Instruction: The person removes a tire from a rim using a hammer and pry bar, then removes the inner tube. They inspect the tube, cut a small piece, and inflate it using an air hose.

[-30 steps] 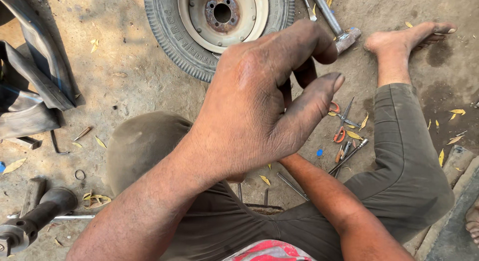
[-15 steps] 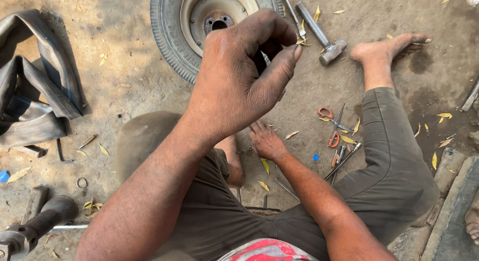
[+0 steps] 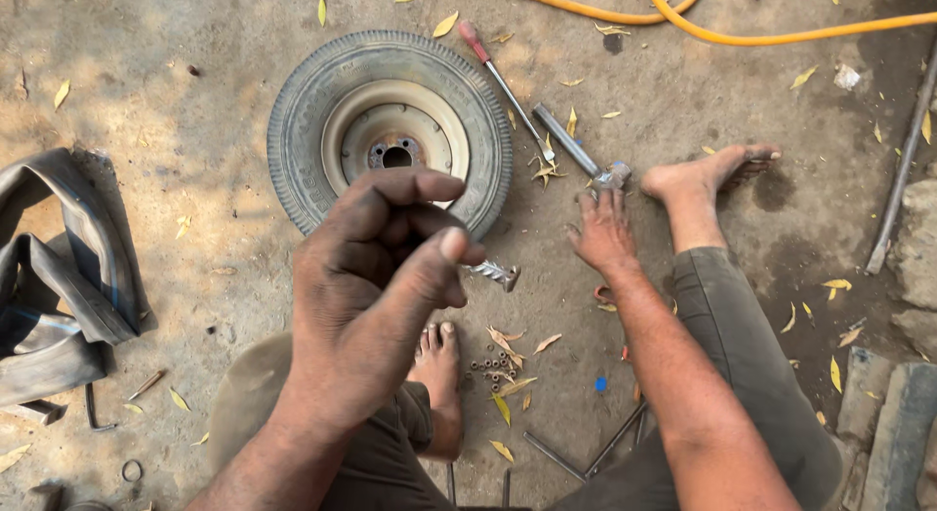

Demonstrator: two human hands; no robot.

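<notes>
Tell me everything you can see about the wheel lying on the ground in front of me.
The wheel lies flat on the dirt, a small one with a worn, dusty grey rubber tyre with ribbed tread around a cream-painted metal rim. The hub has a dark centre hole ringed by smaller bolt holes, all looking empty. The raised left hand hides its near edge from the camera. A red-handled screwdriver lies just beside its right side; whether they touch is unclear.

Arms: bare to above the elbow, no sleeves showing.
Hands: left hand (image 3: pixel 376 267) and right hand (image 3: pixel 602 233) ungloved, dusty and grimy.
Legs: olive-grey trousers (image 3: pixel 742 374).
Feet: bare, no shoes.
</notes>
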